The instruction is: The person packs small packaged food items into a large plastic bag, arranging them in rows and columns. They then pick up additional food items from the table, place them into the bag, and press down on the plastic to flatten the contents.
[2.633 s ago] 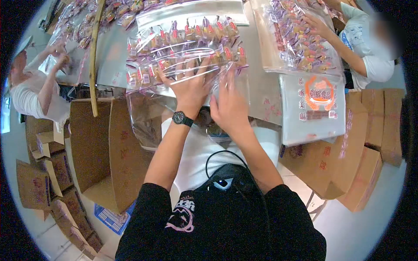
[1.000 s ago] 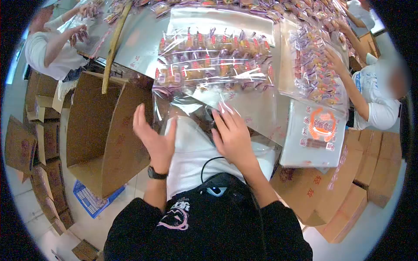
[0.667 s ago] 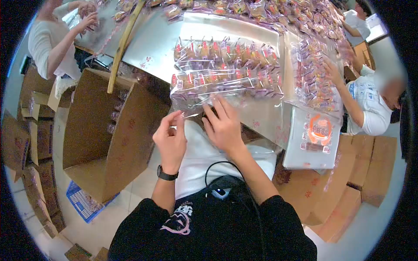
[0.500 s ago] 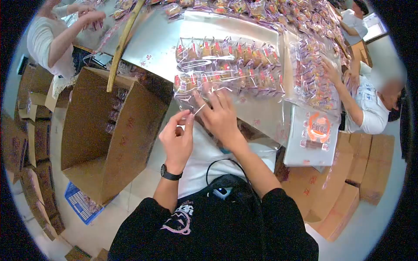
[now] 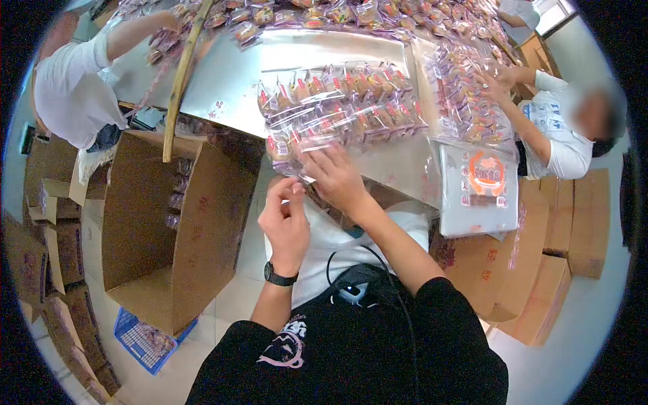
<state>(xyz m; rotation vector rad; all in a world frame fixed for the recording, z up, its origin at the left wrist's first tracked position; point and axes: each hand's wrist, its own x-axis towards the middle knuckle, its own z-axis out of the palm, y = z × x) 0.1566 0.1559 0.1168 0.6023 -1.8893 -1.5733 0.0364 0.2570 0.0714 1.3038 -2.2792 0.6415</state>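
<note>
A clear plastic bag (image 5: 344,108) filled with two rows of small wrapped packets lies on the metal table, its near-left end towards me. My right hand (image 5: 331,177) rests on that end, fingers bent against the plastic. Just left of it, my left hand (image 5: 285,214), with a black watch on the wrist, has its thumb and fingers pinched together at the bag's near corner; what they hold is too small to make out. A stack of flat printed bags (image 5: 478,192) lies to the right.
An open cardboard box (image 5: 209,229) stands at left, with a wooden stick (image 5: 182,81) above it. Loose packets (image 5: 324,15) cover the table's far side. Co-workers stand at left (image 5: 74,88) and right (image 5: 557,121). A blue basket (image 5: 145,347) is on the floor.
The filled bag's near-left end has shifted and lies slightly turned. My right hand has pressed closer over it, and the white strip between my hands no longer shows stretched. The left co-worker's arm reaches farther over the table.
</note>
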